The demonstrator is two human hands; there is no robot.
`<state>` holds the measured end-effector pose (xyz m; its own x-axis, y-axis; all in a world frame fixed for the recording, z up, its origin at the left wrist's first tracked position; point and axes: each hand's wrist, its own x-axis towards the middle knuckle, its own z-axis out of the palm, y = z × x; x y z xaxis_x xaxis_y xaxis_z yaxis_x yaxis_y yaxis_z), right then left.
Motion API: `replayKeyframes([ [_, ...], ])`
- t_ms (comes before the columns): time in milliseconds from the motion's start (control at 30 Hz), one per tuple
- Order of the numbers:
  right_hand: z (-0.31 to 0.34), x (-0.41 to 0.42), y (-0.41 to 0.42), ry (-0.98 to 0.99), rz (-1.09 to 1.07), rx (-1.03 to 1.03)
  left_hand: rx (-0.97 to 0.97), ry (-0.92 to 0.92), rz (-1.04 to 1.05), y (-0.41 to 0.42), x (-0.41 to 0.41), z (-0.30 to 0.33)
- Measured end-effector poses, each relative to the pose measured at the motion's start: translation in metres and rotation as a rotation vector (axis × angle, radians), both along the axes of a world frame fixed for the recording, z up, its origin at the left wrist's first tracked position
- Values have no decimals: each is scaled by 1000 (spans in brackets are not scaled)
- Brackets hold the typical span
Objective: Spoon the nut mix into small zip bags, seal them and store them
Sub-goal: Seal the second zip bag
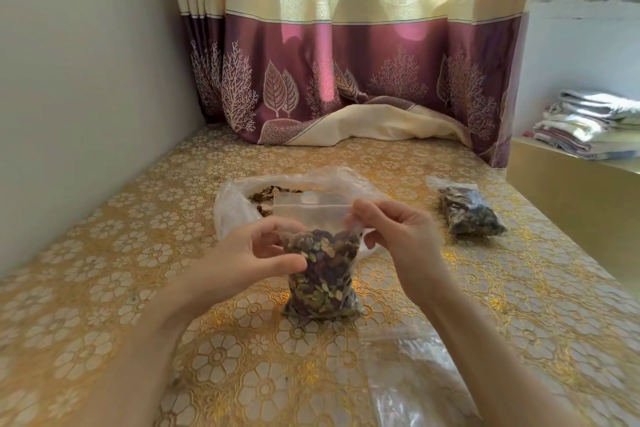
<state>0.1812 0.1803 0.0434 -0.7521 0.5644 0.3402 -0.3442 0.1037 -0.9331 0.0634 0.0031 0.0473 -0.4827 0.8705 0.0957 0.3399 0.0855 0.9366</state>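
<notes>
Your left hand [263, 253] pinches the filled zip bag [320, 274] at its upper left side, while your right hand [391, 236] pinches the top right corner near the zip strip; the bag stands upright on the surface [138, 253], in front of the big bag of nut mix [277, 194]. The seal looks unclosed, though blur makes that uncertain. Press unevenly and a gap may stay, spilling nuts when you lay it beside the finished bag [467, 215].

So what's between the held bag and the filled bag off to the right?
Nothing: the head view shows only bare tablecloth between the held bag and the filled bag, apart from the right hand gripping the held one.
</notes>
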Motion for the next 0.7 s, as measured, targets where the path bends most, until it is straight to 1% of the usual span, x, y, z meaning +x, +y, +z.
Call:
replayKeyframes([
  [33, -1, -2, -1, 0, 13, -20, -20, -10, -22, 1, 0, -2],
  [100, -3, -5, -3, -17, 18, -30, -4, -28, 4, 4, 1, -5],
  [200, -6, -7, -3, -71, -79, 45, 76, -74, 90, 8, 0, -9],
  [267, -6, -8, -3, -59, -190, 178, 144, -96, 170, 9, -1, -10],
  [333, -4, -11, -8, -37, -228, 329, 225, -111, 283, 10, -2, -10],
  [400, -2, -16, -14, -65, -174, 473, 306, -141, 380, 12, -4, -10],
  [500, 2, -27, -24, -211, -38, 706, 421, -208, 488, 15, -6, -12],
  [533, 3, -31, -27, -258, -23, 810, 456, -230, 507, 15, -6, -12],
  [600, 7, -39, -31, -285, -31, 975, 521, -279, 522, 15, -8, -13],
  [667, 14, -45, -31, -253, -41, 1013, 575, -331, 466, 13, -9, -12],
  [700, 16, -46, -31, -229, -40, 979, 584, -339, 412, 11, -10, -12],
])
